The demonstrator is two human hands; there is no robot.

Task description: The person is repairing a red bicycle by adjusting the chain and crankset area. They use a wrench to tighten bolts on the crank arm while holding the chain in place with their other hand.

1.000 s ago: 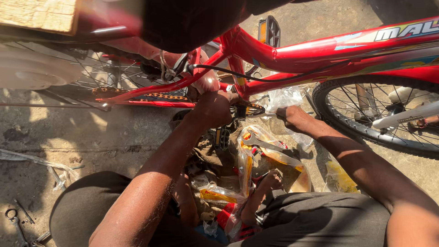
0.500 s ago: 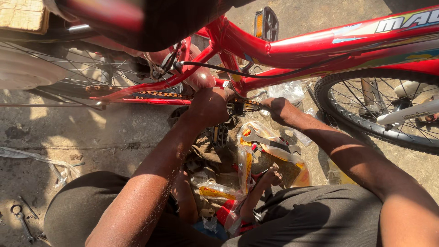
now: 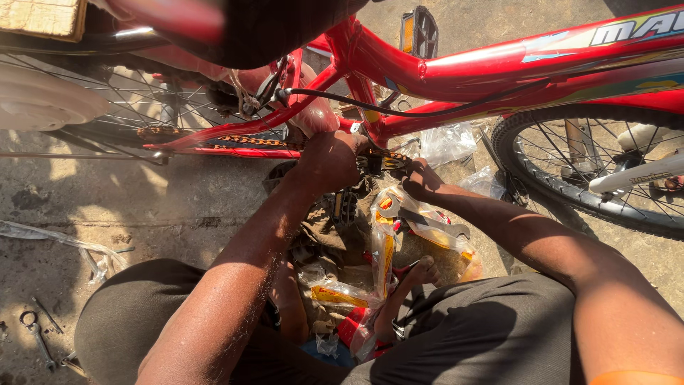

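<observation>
The left hand [image 3: 329, 160] is curled into a closed fist just under the glossy red metal bicycle frame [image 3: 456, 68], where the tubes meet at the crank; its fingers are wrapped around something there, but what they hold is hidden by the hand itself. The right hand [image 3: 422, 178] reaches in from the other side, close to the left one, with its fingers bent against the same dark crank area [image 3: 377, 162]; whether they grip anything cannot be told. An orange-brown chain [image 3: 242, 141] runs left from the crank along the lower stay. A black pedal with an orange reflector [image 3: 418, 32] sticks up above the frame.

The frame's long sloping tube carries a white and light-blue sticker band [image 3: 627, 30] near the upper right corner. The spoked rear wheel [image 3: 107, 114] lies to the left, the black-tyred front wheel [image 3: 591, 171] to the right.

Below the hands, between the person's knees, lies a heap of clear plastic packets with yellow, orange and red printed labels [image 3: 385, 249], one long narrow packet standing nearly upright. A crumpled clear plastic bag [image 3: 445, 142] sits on the concrete floor [image 3: 142, 207] behind the right hand. A small metal spanner [image 3: 39, 339] lies on the floor at lower left, well apart from the hands.
</observation>
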